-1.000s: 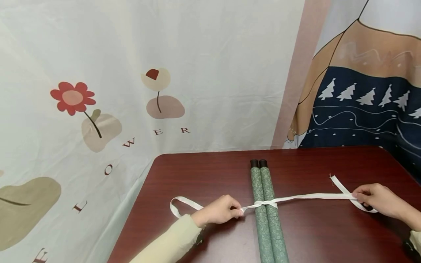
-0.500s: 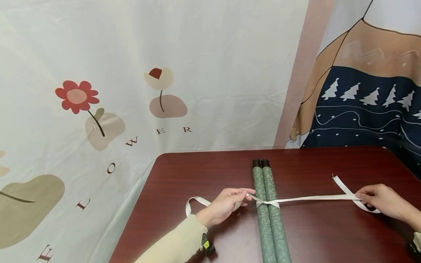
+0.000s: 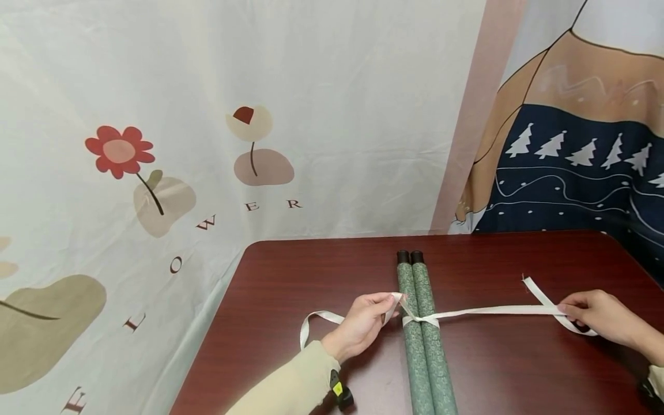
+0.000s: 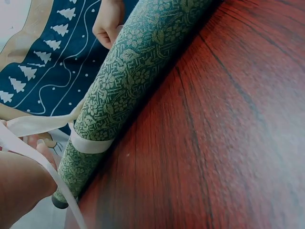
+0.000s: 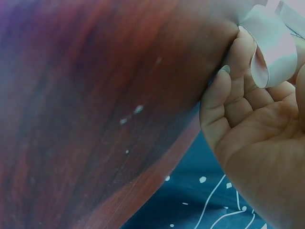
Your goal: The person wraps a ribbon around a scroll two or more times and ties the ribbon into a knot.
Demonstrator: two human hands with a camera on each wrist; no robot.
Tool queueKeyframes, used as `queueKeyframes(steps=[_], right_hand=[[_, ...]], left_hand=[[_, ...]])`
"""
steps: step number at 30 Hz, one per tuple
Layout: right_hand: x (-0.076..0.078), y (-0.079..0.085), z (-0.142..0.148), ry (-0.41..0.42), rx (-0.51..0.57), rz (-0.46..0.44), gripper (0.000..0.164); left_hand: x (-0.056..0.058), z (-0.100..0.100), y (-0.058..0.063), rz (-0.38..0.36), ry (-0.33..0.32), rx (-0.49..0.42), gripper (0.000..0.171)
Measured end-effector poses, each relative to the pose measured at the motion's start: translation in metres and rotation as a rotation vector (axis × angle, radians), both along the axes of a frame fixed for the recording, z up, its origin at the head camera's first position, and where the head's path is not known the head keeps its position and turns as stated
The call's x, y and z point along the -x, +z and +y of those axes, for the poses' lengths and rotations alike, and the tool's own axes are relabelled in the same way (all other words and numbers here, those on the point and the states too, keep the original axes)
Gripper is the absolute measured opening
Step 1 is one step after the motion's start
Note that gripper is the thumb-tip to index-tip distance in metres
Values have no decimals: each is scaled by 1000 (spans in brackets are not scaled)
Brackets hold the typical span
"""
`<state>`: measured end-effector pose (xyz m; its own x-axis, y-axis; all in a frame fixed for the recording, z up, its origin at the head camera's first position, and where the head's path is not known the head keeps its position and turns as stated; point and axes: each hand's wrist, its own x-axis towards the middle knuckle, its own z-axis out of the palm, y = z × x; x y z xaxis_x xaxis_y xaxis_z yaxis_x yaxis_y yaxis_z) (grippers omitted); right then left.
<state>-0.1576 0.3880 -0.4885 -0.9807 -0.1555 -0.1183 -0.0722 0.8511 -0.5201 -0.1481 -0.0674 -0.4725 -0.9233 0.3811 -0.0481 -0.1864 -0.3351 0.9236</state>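
Note:
Two scrolls (image 3: 429,357) in green patterned cloth with black end knobs lie side by side on the table, pointing away from me. A white ribbon (image 3: 498,310) crosses over both. My left hand (image 3: 363,323) pinches the ribbon's left part just beside the scrolls, its tail looping behind the wrist. Out to the right, my right hand (image 3: 602,314) pinches the other length, which runs nearly straight from the scrolls; its frayed end sticks up past the fingers. Close up in the left wrist view, a ribbon band (image 4: 90,144) wraps the near scroll. Ribbon (image 5: 279,47) curls over the right fingertips in the right wrist view.
The dark red wooden table (image 3: 311,265) reaches back to a pale curtain (image 3: 353,115) printed with flowers and letters. A navy cloth with white trees (image 3: 570,173) hangs at the right. A small black device (image 3: 342,392) is strapped at the left wrist.
My left hand has moved right and slightly away from me, up to the scrolls, bringing the ribbon's left part with it. My right hand has stayed almost still, gripping its length.

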Motion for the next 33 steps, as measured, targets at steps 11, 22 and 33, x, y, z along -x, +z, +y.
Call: queueKeyframes(steps=[11, 22, 33], right_hand=[[1, -3, 1, -10, 8, -6, 15], [-1, 0, -1, 5, 13, -25, 15], [17, 18, -6, 48, -87, 74, 26]], left_hand=[[6, 16, -3, -20, 95, 17, 33], [11, 23, -7, -54, 281, 65, 24], [10, 24, -12, 10, 348, 124, 23]])
